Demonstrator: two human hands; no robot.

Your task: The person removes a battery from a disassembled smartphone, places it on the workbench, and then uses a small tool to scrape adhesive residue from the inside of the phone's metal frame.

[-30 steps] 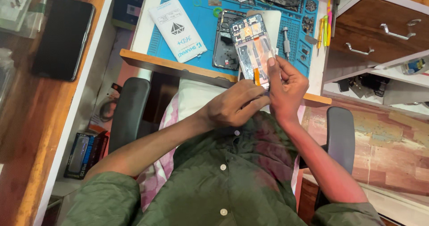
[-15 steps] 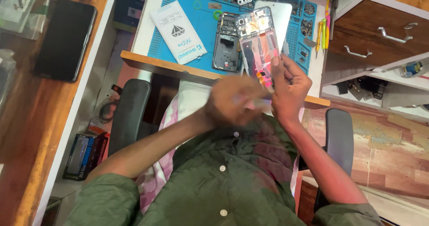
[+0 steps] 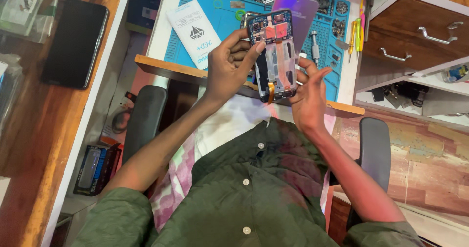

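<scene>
- The left hand (image 3: 232,66) holds an opened phone frame (image 3: 276,56) upright above the near edge of the counter (image 3: 166,66), its fingers (image 3: 254,49) wrapped around the frame's left side and thumb pressed at the top corner.
- The right hand (image 3: 308,98) sits at the frame's lower right, fingers spread and lightly curled, touching its bottom edge but not clamped on it.
- The frame's back is off: bare boards, camera modules and an orange flex cable (image 3: 270,92) hanging from the bottom show that it is stripped down, with the inside exposed.
- A purple back cover (image 3: 300,12) lies apart on the blue work mat (image 3: 224,17), so closing up looks not yet done.
- Loose small parts and a screwdriver (image 3: 314,44) lie on the mat toward the counter's far right corner; a white leaflet (image 3: 195,32) lies at the mat's left.
- A dark phone (image 3: 75,44) rests on the wooden side desk, well apart.
</scene>
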